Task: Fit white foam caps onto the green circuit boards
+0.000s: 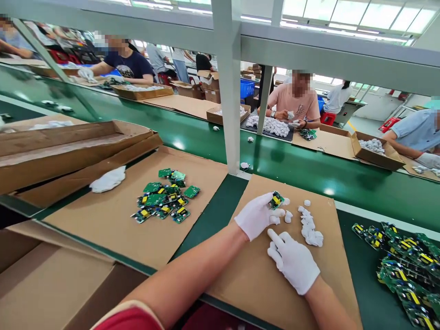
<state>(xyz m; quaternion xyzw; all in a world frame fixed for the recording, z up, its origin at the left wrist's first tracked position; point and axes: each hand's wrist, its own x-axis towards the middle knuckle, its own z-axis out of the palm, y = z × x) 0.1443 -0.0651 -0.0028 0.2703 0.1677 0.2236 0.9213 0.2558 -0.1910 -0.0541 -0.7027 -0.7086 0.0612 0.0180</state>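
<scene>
My left hand (256, 215), in a white glove, grips a small green circuit board (276, 200) with a yellow part on it, held above the cardboard sheet (247, 279). Close below it is my right hand (294, 263), also gloved in white. Its index finger points towards the left hand, the other fingers are loosely bent, and I see nothing in it. A small white lump (288, 217) lies just past the fingertips. To the right runs a row of similar white lumps (308, 224); their exact kind is unclear.
Circuit boards form a pile (409, 266) at the right and another pile (165, 197) on the left cardboard. A white cloth-like piece (108, 179) lies near long cardboard trays (68, 146). A metal post (228, 91) rises before the green conveyor belt (192, 137); co-workers sit beyond it.
</scene>
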